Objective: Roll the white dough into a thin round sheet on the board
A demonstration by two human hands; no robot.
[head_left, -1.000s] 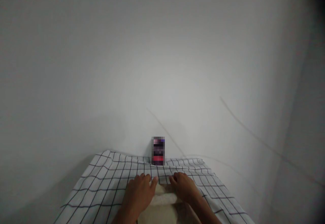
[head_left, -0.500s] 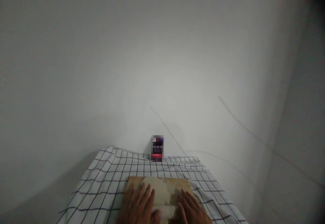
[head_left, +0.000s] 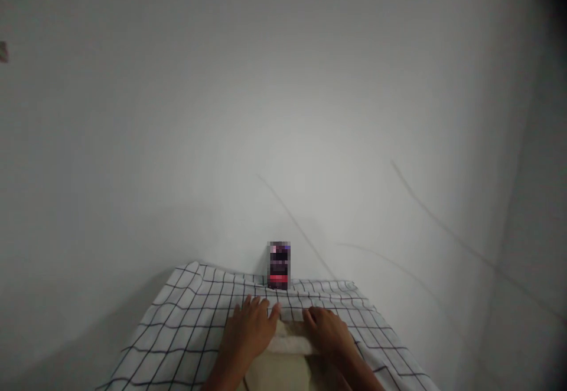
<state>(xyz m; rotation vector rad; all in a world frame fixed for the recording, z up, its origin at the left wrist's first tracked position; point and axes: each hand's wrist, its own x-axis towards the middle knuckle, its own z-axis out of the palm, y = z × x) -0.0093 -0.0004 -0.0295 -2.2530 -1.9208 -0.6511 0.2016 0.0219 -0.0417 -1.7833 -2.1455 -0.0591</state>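
A whitish rolling pin [head_left: 290, 345] lies crosswise over a flat, pale sheet of dough [head_left: 277, 373], near the far end of a wooden board [head_left: 290, 327]. My left hand [head_left: 250, 329] rests palm down over the pin's left end, its fingers stretched forward and the thumb apart. Over the right end lies my right hand [head_left: 328, 329], palm down, with fingers reaching forward and slightly bent. Neither hand is wrapped around the pin. Both pin ends are hidden beneath the hands, and my forearms cover parts of the board.
A white cloth with dark grid lines [head_left: 177, 326] covers the table. At its back edge, a blurred-out dark upright object with a red band [head_left: 279, 266] leans against the pale wall [head_left: 283, 113]. Thin dark lines run across the wall.
Both hands have moved forward, away from me, along with the rolling pin. More of the dough now shows on the near side of the pin. The view has shifted slightly.
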